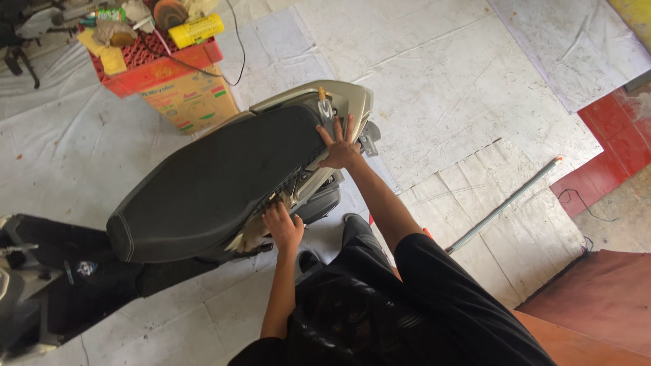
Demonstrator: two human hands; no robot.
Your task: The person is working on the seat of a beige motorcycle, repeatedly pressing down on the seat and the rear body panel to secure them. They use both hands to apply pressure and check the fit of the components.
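At the far left, a red plastic crate [139, 54] is seen stacked on a cardboard box [190, 102], with a yellow canister [196, 30] and other small items piled on top. Nearer, a scooter is laid across the middle of the scene on white floor sheeting [441, 74], its black seat [210, 179] stretched from the near left to the far right.

The left hand [283, 227] is raised from a bent arm and is tucked under the near edge of the seat, where the fingers are curled around the side body panel [305, 186]; what exactly is gripped beneath them cannot be told. Just right of it, the right arm is extended almost straight away from the body, sleeved in black to above the elbow. The right hand [341, 148] is pressed flat, fingers spread and nothing clasped, against the rear end of the seat, touching the beige tail panel [352, 102] and its grab rail.

Further right, a long grey rod [505, 203] is laid diagonally on the sheeting, well apart from both hands. At the far right, red floor tiles [614, 146] are exposed.
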